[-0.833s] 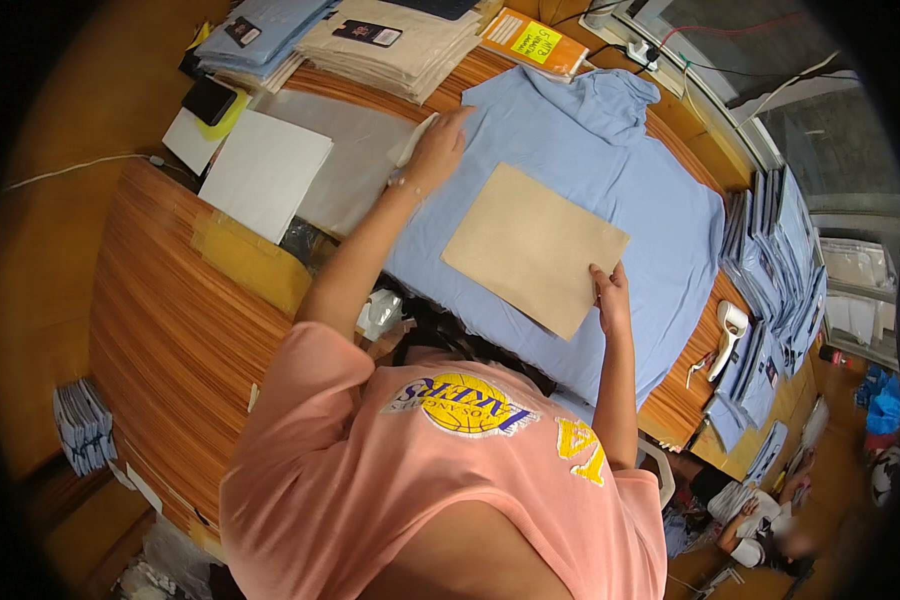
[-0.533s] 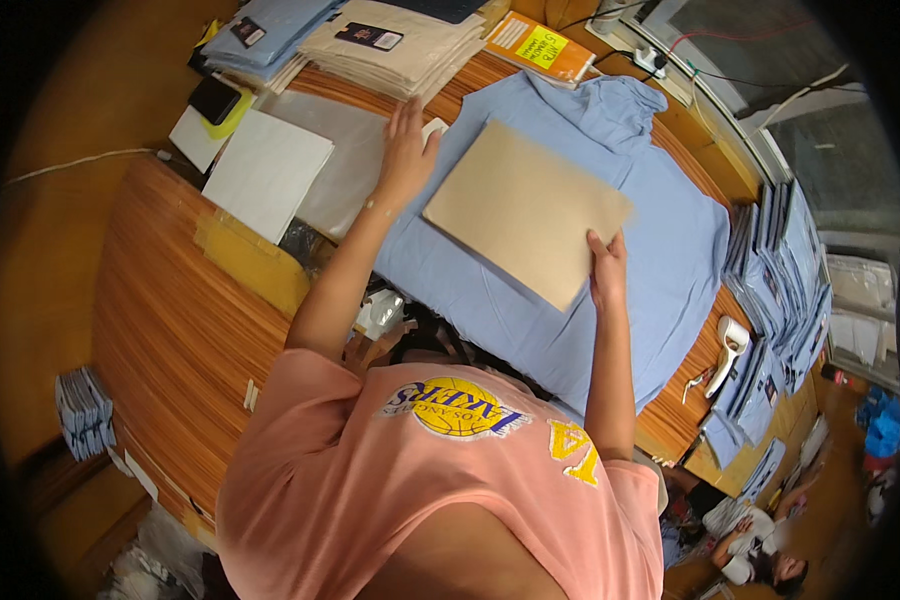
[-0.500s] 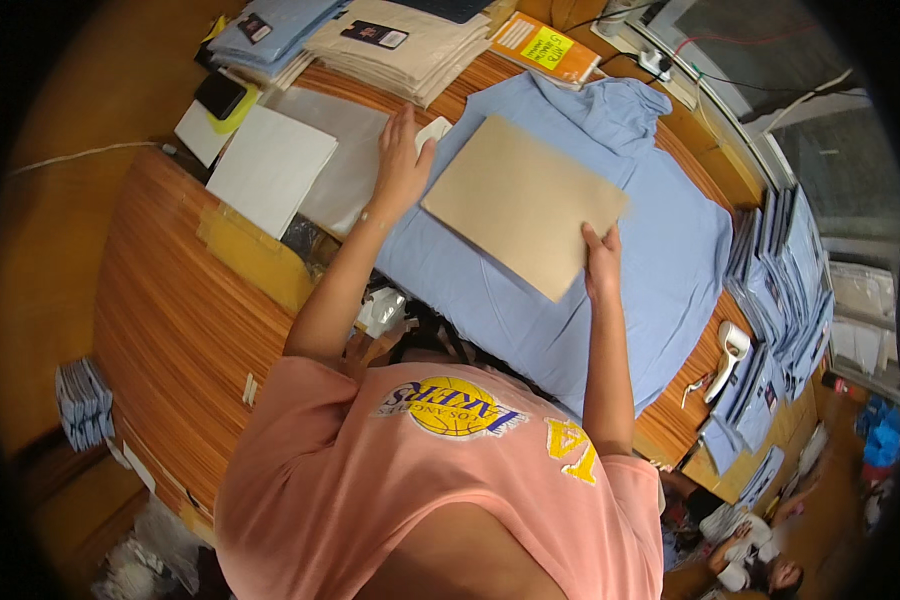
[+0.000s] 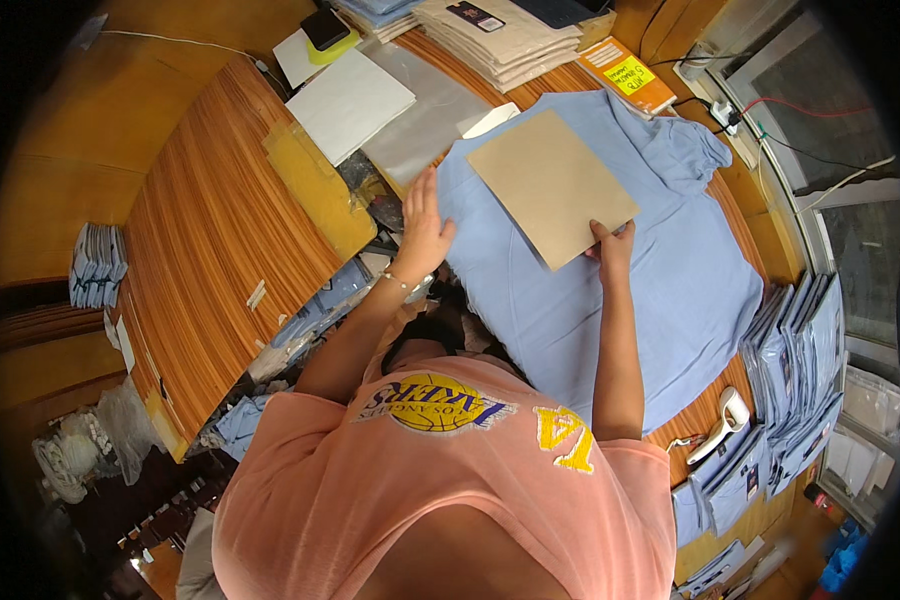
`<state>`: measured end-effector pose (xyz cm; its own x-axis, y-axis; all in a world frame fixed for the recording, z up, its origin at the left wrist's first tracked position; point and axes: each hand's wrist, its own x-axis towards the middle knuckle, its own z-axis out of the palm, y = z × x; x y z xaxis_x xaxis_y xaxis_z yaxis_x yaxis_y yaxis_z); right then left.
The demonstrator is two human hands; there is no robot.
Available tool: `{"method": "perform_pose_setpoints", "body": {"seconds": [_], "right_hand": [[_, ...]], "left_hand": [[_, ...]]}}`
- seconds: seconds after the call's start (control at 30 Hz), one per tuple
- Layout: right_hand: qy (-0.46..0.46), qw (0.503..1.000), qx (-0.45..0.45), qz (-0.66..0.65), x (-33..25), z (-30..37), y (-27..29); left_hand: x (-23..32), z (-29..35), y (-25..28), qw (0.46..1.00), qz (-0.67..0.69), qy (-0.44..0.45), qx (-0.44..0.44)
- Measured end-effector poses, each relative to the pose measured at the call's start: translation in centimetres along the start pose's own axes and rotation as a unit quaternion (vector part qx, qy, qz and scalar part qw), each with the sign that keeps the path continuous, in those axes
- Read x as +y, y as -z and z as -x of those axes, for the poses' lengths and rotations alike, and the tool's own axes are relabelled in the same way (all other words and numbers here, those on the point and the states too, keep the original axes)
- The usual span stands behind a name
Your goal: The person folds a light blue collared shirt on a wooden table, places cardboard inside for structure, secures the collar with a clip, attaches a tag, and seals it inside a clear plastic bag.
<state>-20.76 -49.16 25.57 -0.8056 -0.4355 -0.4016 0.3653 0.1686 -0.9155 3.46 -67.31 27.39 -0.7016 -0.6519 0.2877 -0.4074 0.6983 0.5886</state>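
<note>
A light blue garment (image 4: pixel 660 290) lies spread on the wood-grain table, its far right part bunched up. On top of it rests a flat tan cardboard sheet (image 4: pixel 550 185). My right hand (image 4: pixel 612 245) grips the sheet's near right edge, thumb on top and the other fingers partly hidden. At the garment's left edge is my left hand (image 4: pixel 425 228), fingers stretched out and holding nothing; whether it touches the cloth I cannot tell. Beyond the garment's far left edge sits a small white piece (image 4: pixel 490 120).
White sheets (image 4: pixel 352 105) and a dark phone (image 4: pixel 325 30) lie far left. Folded beige garments (image 4: pixel 495 45) and an orange packet (image 4: pixel 627 75) stand at the back. Packed blue garments (image 4: pixel 795 340) and a white handheld device (image 4: pixel 725 420) are at right. A gap separates the left tabletop (image 4: pixel 220 220).
My left hand has come nearer to me, away from the white piece, to the garment's left edge. The cardboard has turned in my right hand's grip. The whole view has shifted.
</note>
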Motion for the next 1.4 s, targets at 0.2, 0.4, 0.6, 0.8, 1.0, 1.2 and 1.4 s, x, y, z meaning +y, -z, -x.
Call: {"method": "perform_pose_setpoints", "body": {"seconds": [0.2, 0.4, 0.6, 0.8, 1.0, 1.2, 1.4], "right_hand": [[0.040, 0.996, 0.059, 0.047, 0.7, -0.4, 0.0], [0.021, 0.983, 0.061, 0.172, -0.2, 0.0, -0.7], [-0.010, 0.964, 0.071, 0.258, -0.3, 0.3, -0.8], [-0.022, 0.951, 0.080, 0.298, -0.9, 0.4, -1.8], [-0.017, 0.933, 0.078, 0.352, -1.0, 0.2, -1.8], [-0.013, 0.918, 0.085, 0.388, -0.9, 0.3, -1.7], [0.016, 0.914, 0.082, 0.396, -0.5, 0.1, -1.6]], "left_hand": [[-0.5, -3.4, -3.7, 0.993, -0.014, -0.088, -0.078], [-2.1, -4.8, -6.7, 0.972, -0.069, -0.164, -0.152], [-2.7, -4.5, -7.0, 0.972, -0.049, -0.174, -0.151], [-3.0, -4.7, -6.6, 0.974, -0.037, -0.173, -0.144], [-2.7, -4.8, -6.6, 0.974, -0.045, -0.175, -0.137], [-2.3, -4.7, -6.4, 0.973, -0.051, -0.166, -0.151], [-2.4, -4.5, -6.6, 0.974, -0.062, -0.165, -0.142]]}}
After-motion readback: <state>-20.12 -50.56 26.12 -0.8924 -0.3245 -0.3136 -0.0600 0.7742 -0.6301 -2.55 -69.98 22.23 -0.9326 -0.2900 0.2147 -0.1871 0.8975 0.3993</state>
